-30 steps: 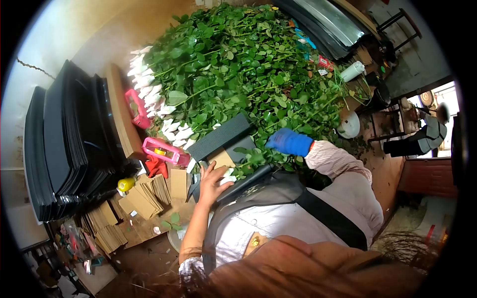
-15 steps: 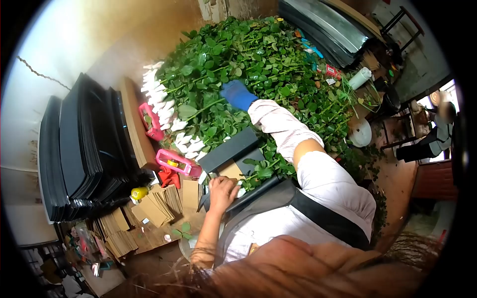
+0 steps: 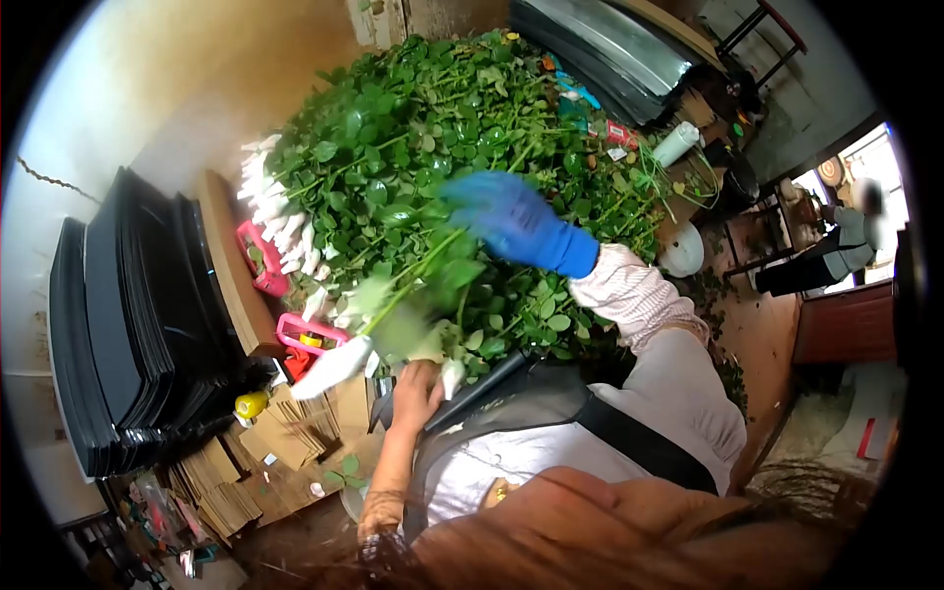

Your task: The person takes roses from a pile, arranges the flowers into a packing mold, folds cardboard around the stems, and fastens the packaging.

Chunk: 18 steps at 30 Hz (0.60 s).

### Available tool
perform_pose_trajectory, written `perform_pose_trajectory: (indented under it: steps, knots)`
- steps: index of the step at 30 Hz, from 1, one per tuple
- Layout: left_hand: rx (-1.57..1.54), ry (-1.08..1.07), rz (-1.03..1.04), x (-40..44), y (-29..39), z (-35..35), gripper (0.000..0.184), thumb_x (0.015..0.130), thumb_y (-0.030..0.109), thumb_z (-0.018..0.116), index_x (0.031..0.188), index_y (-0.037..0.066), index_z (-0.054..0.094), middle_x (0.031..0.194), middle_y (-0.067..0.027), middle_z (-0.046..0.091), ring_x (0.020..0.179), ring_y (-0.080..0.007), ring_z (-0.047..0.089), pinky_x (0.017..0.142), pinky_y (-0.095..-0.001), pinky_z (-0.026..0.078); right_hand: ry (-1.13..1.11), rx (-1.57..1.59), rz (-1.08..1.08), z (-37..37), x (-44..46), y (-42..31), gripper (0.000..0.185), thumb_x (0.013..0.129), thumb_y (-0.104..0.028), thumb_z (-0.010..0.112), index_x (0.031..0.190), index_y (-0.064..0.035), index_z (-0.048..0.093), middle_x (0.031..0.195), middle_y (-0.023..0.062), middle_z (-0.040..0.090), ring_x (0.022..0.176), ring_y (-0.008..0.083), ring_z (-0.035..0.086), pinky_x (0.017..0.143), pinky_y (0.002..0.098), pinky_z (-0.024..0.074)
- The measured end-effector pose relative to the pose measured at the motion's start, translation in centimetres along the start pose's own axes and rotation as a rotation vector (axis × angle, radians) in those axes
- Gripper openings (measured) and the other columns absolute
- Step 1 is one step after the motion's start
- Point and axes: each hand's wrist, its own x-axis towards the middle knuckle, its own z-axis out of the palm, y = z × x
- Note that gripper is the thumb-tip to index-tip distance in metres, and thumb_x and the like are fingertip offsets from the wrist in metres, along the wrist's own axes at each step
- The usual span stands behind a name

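Your right hand (image 3: 501,214), in a blue knitted glove with a pink-striped sleeve behind it, has its grip closed around a long green leafy stem (image 3: 423,265) with a white-covered tip (image 3: 334,367). That stem hangs over the front of the big heap of green leafy stems (image 3: 442,108), its tip pointing down and to the left; it is blurred. Your bare left hand (image 3: 418,393) rests low, just beside another white tip (image 3: 452,378) and near a long black edge (image 3: 501,379) in front of your apron. Whether the left grip is open or closed on something, you cannot tell here, since the fingers are partly hidden.

As far as can be judged, much is left: a long row of white tips (image 3: 261,202) lies along the heap's left side. One stem is picked out and in hand but not yet set down; at least one other white tip lies by the left hand. Flat brown cardboard pieces (image 3: 285,433) lie on the wooden worktop (image 3: 295,482).
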Motion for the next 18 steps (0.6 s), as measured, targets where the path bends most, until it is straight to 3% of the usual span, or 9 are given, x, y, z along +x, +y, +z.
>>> perform_pose_trajectory:
  steps: [2,4,6,7,10,12,14,16,18]
  knots:
    - [0.030,0.016,-0.016,0.2,0.3,-0.1,0.032,0.078,0.013,0.070,0.107,0.001,0.062,0.108,-0.0173,0.060,0.105,-0.0400,0.057,0.089,-0.0431,0.048,0.030,0.144,-0.132,0.8,1.8,-2.7,0.040,0.081,-0.005,0.059,0.120,-0.0169,0.065,0.135,0.0127,0.059,0.113,0.0346,0.062,0.092,0.0460,0.0521]
    - [-0.049,-0.087,-0.303,-0.9,-0.9,0.7,0.049,0.077,0.017,0.070,0.121,0.001,0.059,0.122,-0.0208,0.059,0.112,-0.0412,0.055,0.095,-0.0418,0.046,-0.027,0.152,-0.168,2.0,1.6,-3.6,0.039,0.085,-0.011,0.060,0.123,-0.0190,0.064,0.136,0.0080,0.059,0.104,0.0302,0.065,0.087,0.0412,0.0536]
    - [-0.154,-0.073,-0.113,0.0,-1.0,0.6,0.051,0.076,0.016,0.073,0.123,0.002,0.058,0.125,-0.0220,0.058,0.113,-0.0412,0.055,0.097,-0.0431,0.045,-0.122,0.170,-0.235,0.5,1.9,-5.9,0.041,0.085,-0.010,0.060,0.125,-0.0200,0.063,0.134,0.0058,0.061,0.098,0.0270,0.066,0.083,0.0383,0.0547]
    - [-0.285,-0.091,-0.371,-0.5,-1.1,1.1,0.048,0.077,0.014,0.074,0.121,0.003,0.059,0.121,-0.0224,0.059,0.110,-0.0424,0.056,0.095,-0.0435,0.046,-0.144,0.144,-0.256,-0.2,2.2,-6.7,0.043,0.085,-0.008,0.060,0.127,-0.0207,0.061,0.125,0.0030,0.066,0.088,0.0227,0.067,0.075,0.0358,0.0553]
    - [-0.142,0.010,-0.161,-0.5,-0.6,1.0,0.040,0.079,0.011,0.075,0.114,0.003,0.058,0.110,-0.0215,0.060,0.102,-0.0432,0.058,0.087,-0.0440,0.050,0.010,-0.057,-0.167,5.4,0.1,0.4,0.039,0.087,-0.010,0.058,0.125,-0.0209,0.063,0.115,0.0008,0.069,0.086,0.0207,0.067,0.071,0.0356,0.0552]
    - [-0.144,-0.030,-0.159,-0.7,-1.0,1.0,0.038,0.080,0.013,0.075,0.112,0.002,0.058,0.110,-0.0213,0.059,0.102,-0.0434,0.058,0.087,-0.0449,0.049,-0.330,-0.373,0.185,3.3,0.7,3.0,0.035,0.086,-0.010,0.061,0.119,-0.0193,0.067,0.110,0.0000,0.070,0.088,0.0211,0.067,0.071,0.0364,0.0541]
    - [-0.100,-0.025,-0.106,-0.3,-1.6,1.5,0.037,0.081,0.012,0.074,0.113,0.003,0.058,0.110,-0.0213,0.059,0.102,-0.0438,0.058,0.088,-0.0451,0.049,0.035,-0.330,0.086,0.2,-0.2,2.5,0.033,0.085,-0.008,0.063,0.114,-0.0200,0.070,0.110,0.0004,0.071,0.091,0.0221,0.067,0.072,0.0360,0.0518]
    - [-0.319,-0.002,-0.334,-0.2,-0.6,1.1,0.045,0.079,0.015,0.074,0.121,0.004,0.060,0.119,-0.0208,0.058,0.114,-0.0417,0.054,0.097,-0.0459,0.045,-0.005,-0.055,0.068,-3.1,-1.6,0.1,0.035,0.087,-0.009,0.066,0.122,-0.0150,0.069,0.119,0.0039,0.070,0.102,0.0262,0.067,0.083,0.0382,0.0529]
    - [-0.159,-0.060,-0.112,-0.9,-2.2,1.7,0.055,0.074,0.012,0.075,0.126,0.006,0.059,0.122,-0.0194,0.058,0.116,-0.0410,0.054,0.100,-0.0456,0.043,-0.133,0.275,0.053,-5.3,-4.0,-1.8,0.028,0.088,-0.010,0.069,0.116,-0.0081,0.070,0.116,0.0083,0.070,0.102,0.0313,0.067,0.086,0.0402,0.0527]
